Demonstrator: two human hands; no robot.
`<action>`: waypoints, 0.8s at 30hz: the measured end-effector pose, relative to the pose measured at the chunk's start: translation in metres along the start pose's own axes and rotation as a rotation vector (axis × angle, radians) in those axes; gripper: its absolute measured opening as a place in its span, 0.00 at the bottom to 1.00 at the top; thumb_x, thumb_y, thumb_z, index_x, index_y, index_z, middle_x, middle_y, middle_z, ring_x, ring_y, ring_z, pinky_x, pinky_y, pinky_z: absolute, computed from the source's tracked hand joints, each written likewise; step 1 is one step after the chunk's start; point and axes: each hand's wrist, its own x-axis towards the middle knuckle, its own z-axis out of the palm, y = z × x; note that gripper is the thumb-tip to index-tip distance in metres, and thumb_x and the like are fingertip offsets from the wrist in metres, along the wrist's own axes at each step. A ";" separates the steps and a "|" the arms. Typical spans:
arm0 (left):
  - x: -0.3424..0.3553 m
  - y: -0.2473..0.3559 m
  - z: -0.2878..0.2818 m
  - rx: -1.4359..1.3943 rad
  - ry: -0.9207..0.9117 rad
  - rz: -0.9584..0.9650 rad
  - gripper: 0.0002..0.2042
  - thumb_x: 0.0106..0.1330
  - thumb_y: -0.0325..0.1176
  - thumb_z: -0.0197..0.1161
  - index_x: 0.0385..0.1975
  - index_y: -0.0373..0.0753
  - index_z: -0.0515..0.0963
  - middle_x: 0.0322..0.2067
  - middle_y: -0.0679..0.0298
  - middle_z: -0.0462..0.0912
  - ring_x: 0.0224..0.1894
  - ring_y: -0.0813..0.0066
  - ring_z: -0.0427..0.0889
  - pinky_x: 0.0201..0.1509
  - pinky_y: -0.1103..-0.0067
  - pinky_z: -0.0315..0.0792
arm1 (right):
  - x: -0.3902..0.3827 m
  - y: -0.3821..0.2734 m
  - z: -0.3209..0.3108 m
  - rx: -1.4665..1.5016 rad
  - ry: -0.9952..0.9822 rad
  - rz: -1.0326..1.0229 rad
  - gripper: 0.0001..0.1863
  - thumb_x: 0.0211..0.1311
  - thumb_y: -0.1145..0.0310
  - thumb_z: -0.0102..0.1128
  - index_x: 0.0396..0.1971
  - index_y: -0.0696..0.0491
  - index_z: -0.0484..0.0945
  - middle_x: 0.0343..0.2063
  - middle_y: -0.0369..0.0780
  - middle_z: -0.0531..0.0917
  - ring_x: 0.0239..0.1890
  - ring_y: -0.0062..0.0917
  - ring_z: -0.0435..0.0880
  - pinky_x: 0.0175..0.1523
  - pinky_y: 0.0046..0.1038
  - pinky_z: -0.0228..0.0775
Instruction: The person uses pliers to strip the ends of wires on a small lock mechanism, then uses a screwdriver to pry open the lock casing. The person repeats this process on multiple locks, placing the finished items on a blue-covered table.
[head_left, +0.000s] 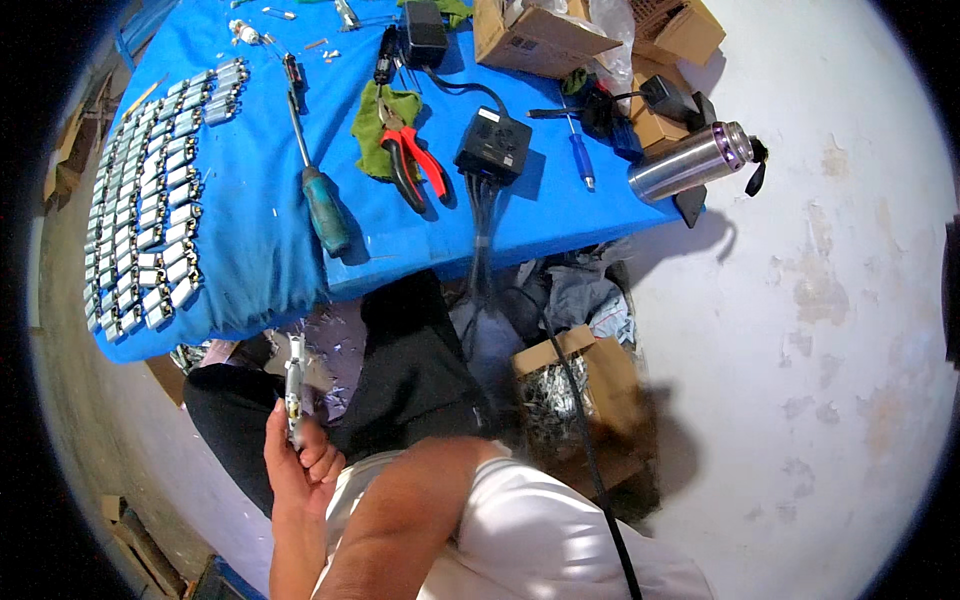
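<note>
My left hand (300, 470) is raised palm-up at the lower left, in front of the table. Its thumb and curled fingers close round a slim silver part (295, 375) that stands nearly upright, with a yellowish patch near the grip. Motion smears some of the fingertips. A bare bent arm (420, 500), apparently my right, crosses the lower middle; its hand does not show. Closest on the blue-covered table (260, 290) are rows of small silver rectangular pieces (150, 215) with dark ends, and a screwdriver with a teal handle (325, 212).
Red-and-black pliers (415, 160) lie on a green cloth (375, 130). Beside them sits a black box with cables (493, 145) hanging over the edge. A steel flask (690, 165) lies at the right corner. Below, a cardboard box (600, 385) contains silver pieces; a black cable (590, 450) runs past it.
</note>
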 end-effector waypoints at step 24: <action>0.026 0.043 0.029 0.198 -0.096 0.015 0.22 0.68 0.56 0.52 0.17 0.47 0.67 0.08 0.77 0.53 0.08 0.83 0.49 0.14 0.82 0.46 | -0.043 -0.073 -0.183 -2.091 0.998 0.256 0.24 0.56 0.58 0.63 0.48 0.57 0.73 0.39 0.49 0.79 0.42 0.46 0.79 0.45 0.42 0.71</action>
